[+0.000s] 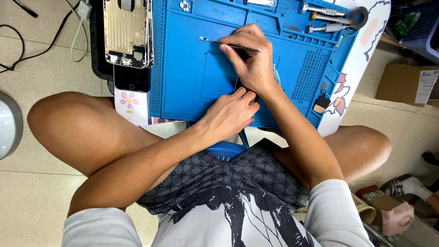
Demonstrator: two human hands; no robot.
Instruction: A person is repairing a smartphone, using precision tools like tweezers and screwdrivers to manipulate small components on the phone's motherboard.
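On blue repair mat (192, 68) atop low table, tiled floor below: right hand (251, 64) pinches tweezers (231, 45), long axis approx. horizontal, tips pointing left. Left hand (228, 114) fingers curled tog., pressing mat beside right wrist.

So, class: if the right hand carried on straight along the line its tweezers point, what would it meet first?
The right hand aims its tweezers leftward across the blue mat. Beyond their tip, the mat's raised left rim probably comes first, then the opened phone housing.

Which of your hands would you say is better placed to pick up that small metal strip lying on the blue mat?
Right. The right hand grips tweezers whose tips already meet the small metal strip; the left hand rests near the blue mat front edge.
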